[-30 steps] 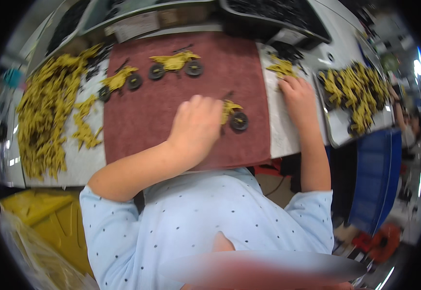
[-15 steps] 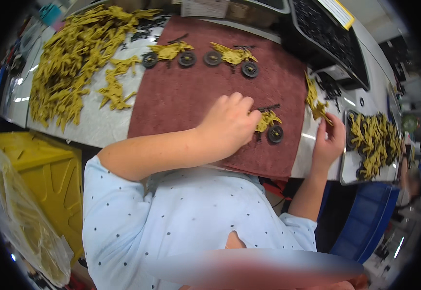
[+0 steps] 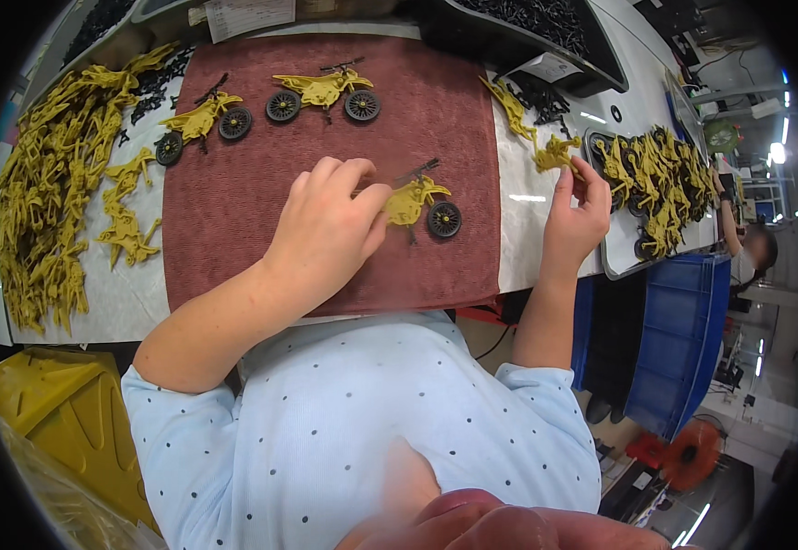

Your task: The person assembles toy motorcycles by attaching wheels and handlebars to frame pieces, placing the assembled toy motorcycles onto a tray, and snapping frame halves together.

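left hand point(image 3: 326, 215) shifts rearward, baring more of toy motorcycle point(image 3: 406, 207)

on a red-brown towel point(image 3: 234, 220), likely spread to cushion parts and stop them sliding, the toy motorcycle lies side-on, front wheel point(image 3: 444, 219) to the right. the left hand's grip is half curled at its rear, perhaps to steady it; whether it pinches anything cannot be told. over the table point(image 3: 520, 243), right of the towel, the right hand point(image 3: 581, 211) has thumb and finger nearly together on the end of a yellow piece point(image 3: 555, 156), a light hold that seems to suit so slender a part. two more motorcycles point(image 3: 321, 92) rest at the towel's far side, set back, it appears, to leave working room.
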`<state>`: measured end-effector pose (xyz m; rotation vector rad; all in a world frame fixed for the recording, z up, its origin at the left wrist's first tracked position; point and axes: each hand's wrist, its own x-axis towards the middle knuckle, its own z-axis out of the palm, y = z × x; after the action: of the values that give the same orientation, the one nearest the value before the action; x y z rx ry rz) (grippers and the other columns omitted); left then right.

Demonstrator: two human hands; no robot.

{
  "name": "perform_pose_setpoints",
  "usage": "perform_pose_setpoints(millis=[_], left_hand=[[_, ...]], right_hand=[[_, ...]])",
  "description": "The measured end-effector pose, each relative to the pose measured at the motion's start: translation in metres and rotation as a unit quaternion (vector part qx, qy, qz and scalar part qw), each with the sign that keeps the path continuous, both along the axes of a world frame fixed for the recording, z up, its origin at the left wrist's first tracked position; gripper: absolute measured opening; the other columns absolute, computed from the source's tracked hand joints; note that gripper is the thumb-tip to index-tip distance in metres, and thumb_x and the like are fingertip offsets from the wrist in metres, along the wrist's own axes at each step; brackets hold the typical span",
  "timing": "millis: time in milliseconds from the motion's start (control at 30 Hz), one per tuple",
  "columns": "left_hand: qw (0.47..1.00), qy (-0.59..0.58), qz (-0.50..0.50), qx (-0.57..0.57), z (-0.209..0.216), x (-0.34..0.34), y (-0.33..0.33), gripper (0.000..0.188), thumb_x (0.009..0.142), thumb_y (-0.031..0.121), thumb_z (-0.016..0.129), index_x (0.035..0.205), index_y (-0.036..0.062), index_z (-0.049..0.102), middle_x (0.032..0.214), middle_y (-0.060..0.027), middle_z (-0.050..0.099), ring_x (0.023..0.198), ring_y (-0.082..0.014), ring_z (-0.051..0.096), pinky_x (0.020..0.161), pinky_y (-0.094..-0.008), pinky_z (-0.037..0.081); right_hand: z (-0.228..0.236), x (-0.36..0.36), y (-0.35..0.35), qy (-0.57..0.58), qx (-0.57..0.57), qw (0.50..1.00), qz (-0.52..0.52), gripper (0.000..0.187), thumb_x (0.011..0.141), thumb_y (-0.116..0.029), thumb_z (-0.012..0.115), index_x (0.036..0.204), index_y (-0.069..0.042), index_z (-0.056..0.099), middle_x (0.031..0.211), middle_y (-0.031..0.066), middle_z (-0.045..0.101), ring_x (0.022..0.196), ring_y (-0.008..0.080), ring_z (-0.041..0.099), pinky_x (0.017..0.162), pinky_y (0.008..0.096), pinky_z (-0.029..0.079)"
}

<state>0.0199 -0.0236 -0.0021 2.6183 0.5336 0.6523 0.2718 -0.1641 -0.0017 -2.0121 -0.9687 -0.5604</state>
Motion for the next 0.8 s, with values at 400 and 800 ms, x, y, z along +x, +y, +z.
perform_pose_setpoints(millis=[400, 800], left_hand=[[1.0, -0.02, -0.007, -0.006, -0.002, 0.006, -0.003, 0.024, 0.075, 0.006, 0.071, 0.098, 0.0054, 0.066, 0.113, -0.0097, 0.057, 0.104, -0.028, 0.054, 0.087, -0.0398, 0.044], [0.999, -0.035, 0.0, -0.008, -0.001, 0.005, -0.003, 0.024, 0.075, 0.006, 0.071, 0.098, 0.0057, 0.066, 0.114, -0.0089, 0.057, 0.105, -0.0274, 0.054, 0.088, -0.0397, 0.043]], right_hand=[[-0.009, -0.009, -0.002, 0.224, 0.188, 0.952, 0.094, 0.018, 0.087, -0.003, 0.069, 0.104, 0.001, 0.065, 0.087, 0.0033, 0.066, 0.076, 0.0087, 0.06, 0.07, 0.0215, 0.049], [-0.012, -0.022, -0.005, 0.272, 0.222, 0.923, 0.158, 0.019, 0.088, 0.0, 0.066, 0.106, 0.003, 0.06, 0.099, 0.0117, 0.067, 0.08, 0.0126, 0.064, 0.075, 0.0229, 0.05]])
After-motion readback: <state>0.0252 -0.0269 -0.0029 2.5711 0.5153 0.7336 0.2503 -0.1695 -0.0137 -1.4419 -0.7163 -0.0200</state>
